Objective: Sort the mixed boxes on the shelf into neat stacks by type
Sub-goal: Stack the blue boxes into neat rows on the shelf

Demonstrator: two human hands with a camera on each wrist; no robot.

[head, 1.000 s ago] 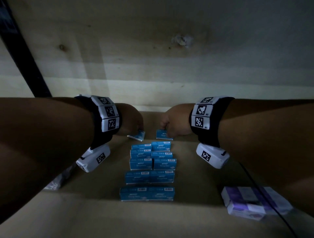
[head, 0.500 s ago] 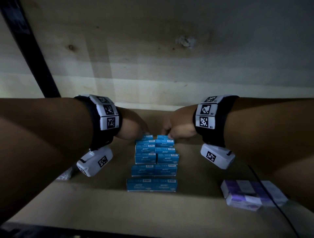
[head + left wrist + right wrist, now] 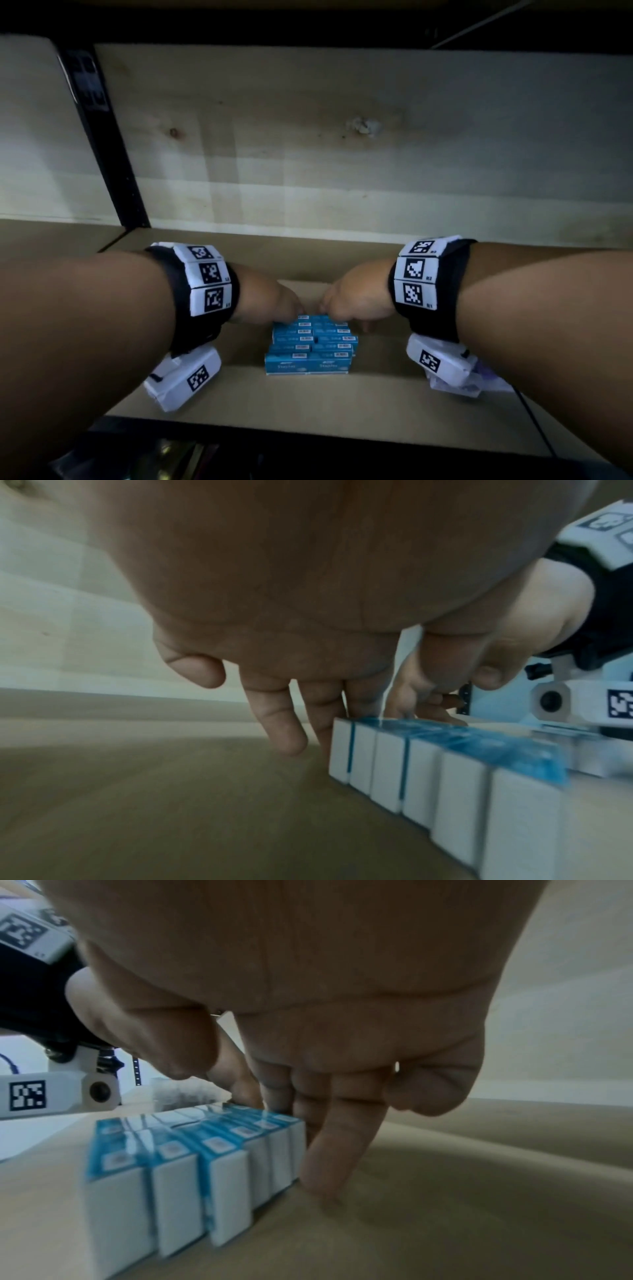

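Several blue staple boxes (image 3: pixel 311 346) stand on edge in two tight rows on the brown shelf board (image 3: pixel 342 397). My left hand (image 3: pixel 275 303) and right hand (image 3: pixel 349 303) are both at the far end of the rows. In the left wrist view, straight fingers (image 3: pixel 284 726) reach down behind the last box of the left row (image 3: pixel 441 767). The right wrist view shows straight fingers (image 3: pixel 337 1148) pressed against the far end of the right row (image 3: pixel 192 1164). Neither hand is curled around a box.
A few purple and white boxes (image 3: pixel 488 377) lie at the right, mostly hidden behind my right wrist camera. A black cable (image 3: pixel 534 425) runs along the shelf there. A black upright (image 3: pixel 102 144) stands at the left, and a wooden back wall (image 3: pixel 342 154) is behind.
Both hands set their blue boxes down at the far end. The spread-out rows have been drawn together and toward the shelf's front edge. My view has pulled back.
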